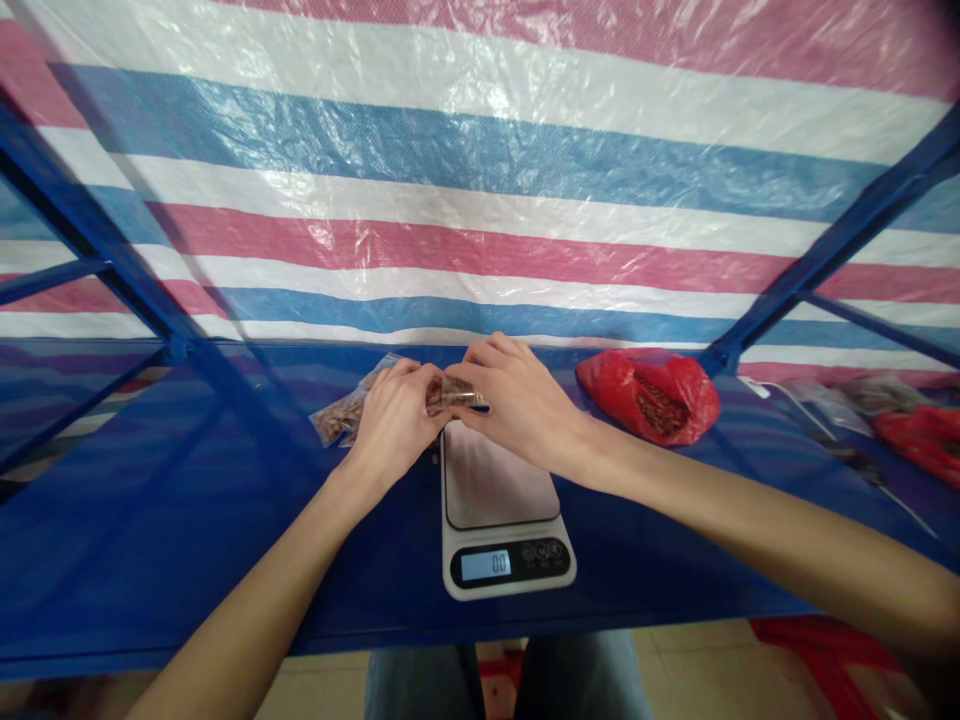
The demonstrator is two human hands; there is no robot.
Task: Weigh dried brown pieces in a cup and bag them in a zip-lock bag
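Note:
Both my hands meet above the far end of a white kitchen scale (502,480), whose display reads 0.0. Between them is a small clear plastic bag (454,392) with brown contents, mostly covered by my fingers. My left hand (399,412) pinches its left side with bent fingers. My right hand (517,400) grips the other side, thumb and fingers closed on it. Left of my left hand lie clear bags (339,416) of brown pieces, partly hidden behind the hand. What exactly the brown pieces are, I cannot tell.
An open red plastic bag (649,397) holding reddish-brown bits sits right of my hands on the blue shelf (187,530). Farther right, beyond a blue metal post (817,260), are another red bag (922,440) and a white cord. A striped plastic sheet (480,150) hangs behind.

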